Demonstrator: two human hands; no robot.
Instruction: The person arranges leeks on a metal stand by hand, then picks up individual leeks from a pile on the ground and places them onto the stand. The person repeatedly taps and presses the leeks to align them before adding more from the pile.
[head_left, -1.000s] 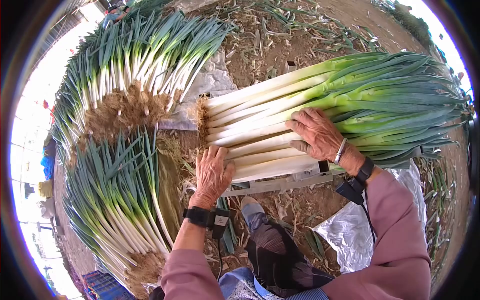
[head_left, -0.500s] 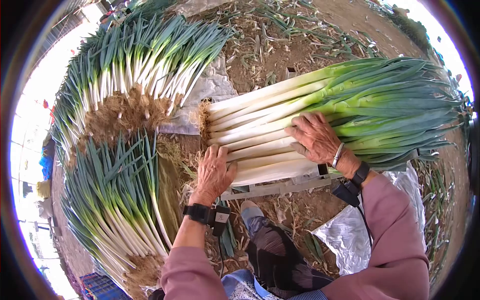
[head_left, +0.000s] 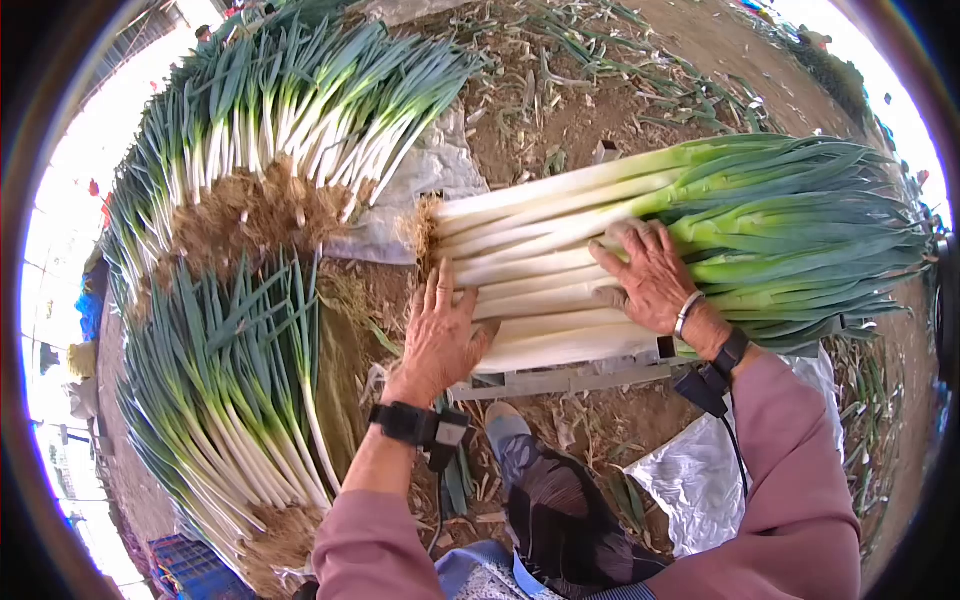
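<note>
Writing or labels: cannot read any. Leek bundle [head_left: 600, 250] lies on metal frame [head_left: 560, 382] in front of me, long axis left to right, roots left, green leaves right. My left hand [head_left: 440, 335] flat, fingers open, pressing root end of white stalks. My right hand [head_left: 655, 275] spread open on top of stalks. Untrimmed leek piles [head_left: 250, 130] on ground at left.

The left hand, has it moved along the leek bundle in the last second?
Yes. The left hand has slid up the root end of the leek bundle, away from the metal frame beneath, fingers now spread flat.
</note>
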